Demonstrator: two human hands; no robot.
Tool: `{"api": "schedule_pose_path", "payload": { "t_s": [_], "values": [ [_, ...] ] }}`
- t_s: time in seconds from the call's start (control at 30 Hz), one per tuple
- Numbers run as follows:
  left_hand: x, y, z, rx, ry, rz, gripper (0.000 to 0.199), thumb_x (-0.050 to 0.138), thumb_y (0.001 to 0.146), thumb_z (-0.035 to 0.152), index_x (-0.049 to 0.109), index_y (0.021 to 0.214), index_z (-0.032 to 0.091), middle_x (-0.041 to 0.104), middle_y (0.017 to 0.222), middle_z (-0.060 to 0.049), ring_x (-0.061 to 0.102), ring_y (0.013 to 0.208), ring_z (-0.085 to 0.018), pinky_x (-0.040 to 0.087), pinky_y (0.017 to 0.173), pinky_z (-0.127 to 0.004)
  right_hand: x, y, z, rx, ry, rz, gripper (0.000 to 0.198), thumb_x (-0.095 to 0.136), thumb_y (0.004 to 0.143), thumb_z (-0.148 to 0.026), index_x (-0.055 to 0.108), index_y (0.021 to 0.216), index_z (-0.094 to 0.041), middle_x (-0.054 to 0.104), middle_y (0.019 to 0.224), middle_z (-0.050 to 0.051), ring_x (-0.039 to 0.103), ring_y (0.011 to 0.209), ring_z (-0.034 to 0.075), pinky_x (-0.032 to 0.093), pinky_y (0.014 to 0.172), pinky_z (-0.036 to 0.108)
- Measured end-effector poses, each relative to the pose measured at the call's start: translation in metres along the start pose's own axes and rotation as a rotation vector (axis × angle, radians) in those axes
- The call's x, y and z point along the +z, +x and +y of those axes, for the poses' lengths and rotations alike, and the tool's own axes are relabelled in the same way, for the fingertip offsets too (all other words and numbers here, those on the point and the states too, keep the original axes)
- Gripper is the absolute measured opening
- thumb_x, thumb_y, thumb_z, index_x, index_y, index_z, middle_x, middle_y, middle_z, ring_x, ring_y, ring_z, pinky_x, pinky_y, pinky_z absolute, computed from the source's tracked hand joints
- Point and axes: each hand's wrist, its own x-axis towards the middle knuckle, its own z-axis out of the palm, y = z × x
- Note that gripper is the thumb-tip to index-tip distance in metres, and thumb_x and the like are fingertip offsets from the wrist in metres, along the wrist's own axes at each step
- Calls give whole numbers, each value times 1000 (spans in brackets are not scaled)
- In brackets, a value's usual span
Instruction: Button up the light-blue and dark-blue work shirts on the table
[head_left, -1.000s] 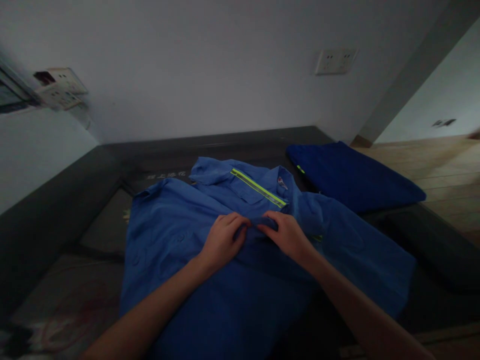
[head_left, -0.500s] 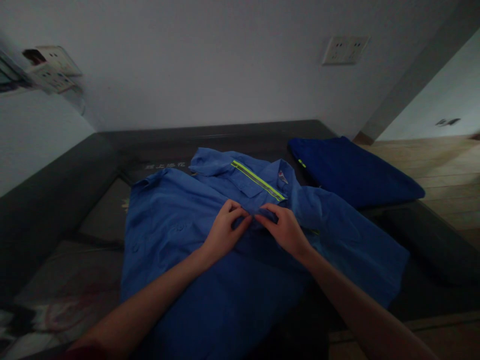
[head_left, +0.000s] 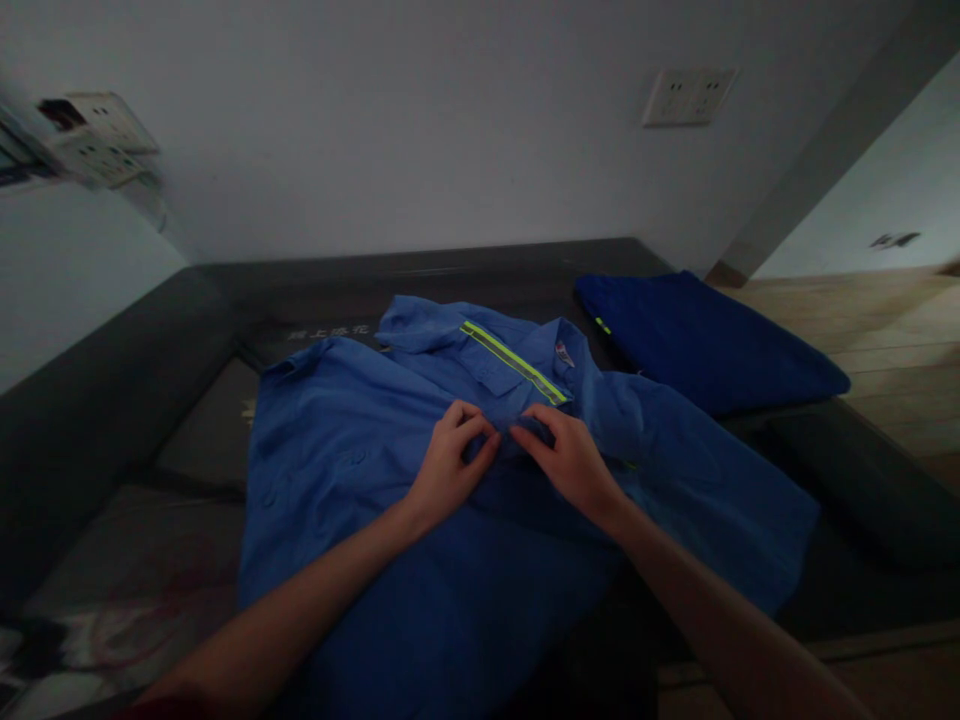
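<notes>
A blue work jacket (head_left: 360, 420) lies spread on a dark sofa, with a yellow-and-grey reflective strip (head_left: 514, 362) above a chest pocket. Near the middle of its front, my left hand (head_left: 459, 455) pinches the cloth between thumb and fingers. Just right of it, my right hand (head_left: 562, 455) pinches the same front part, the fingertips of both hands a small gap apart. What exactly lies between the fingertips, a button or an edge, is too dark to make out. The collar, with a small label inside, sits above my right hand.
A folded darker blue item (head_left: 709, 340) lies on the dark sofa (head_left: 412, 262) at the right. Behind stands a pale wall with a socket plate (head_left: 688, 97); more sockets (head_left: 105, 135) are at the left. Wooden floor (head_left: 877, 320) shows at the right.
Almost nothing differs. Both hands keep their pinch at the jacket's front, with only a very slight shift of the fingers and the view.
</notes>
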Motion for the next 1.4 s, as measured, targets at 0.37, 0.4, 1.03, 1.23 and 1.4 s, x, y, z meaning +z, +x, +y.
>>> {"api": "schedule_pose_path", "payload": {
  "t_s": [0.37,0.4,1.03,1.23,1.4],
  "values": [
    [2,-2,-1,55,132,19,11,52,86,18,54,76,19,53,93,-5,51,93,-19,42,84,-34,2,-6,-9,-174,-99,47,14,47,92,-24,54,80,-20,60,78,4,56,76,19,43,71,30],
    [2,-2,-1,62,150,22,10,52,86,17,54,76,19,54,93,-5,51,93,-19,42,84,-34,3,-8,-11,-216,-130,53,14,46,93,-23,55,82,-19,61,79,5,56,78,20,43,73,31],
    [-4,3,-2,-18,-132,94,29,60,81,17,55,109,21,65,97,-3,62,91,-18,48,84,-32,-5,-7,-12,-328,-219,150,17,43,94,-20,55,82,-18,60,76,5,55,74,20,43,69,32],
    [-6,5,-3,40,-152,4,19,59,83,15,64,101,20,69,100,-4,62,93,-18,48,86,-31,-3,-9,-12,-366,-225,130,18,42,95,-20,56,85,-18,61,77,6,54,75,20,43,71,32],
    [-4,3,-7,90,-113,44,11,62,83,16,63,93,19,69,91,-2,62,85,-17,48,79,-29,-3,-8,-13,-373,-215,117,18,42,95,-19,57,84,-17,60,77,6,54,74,20,43,70,32]
  ]
}}
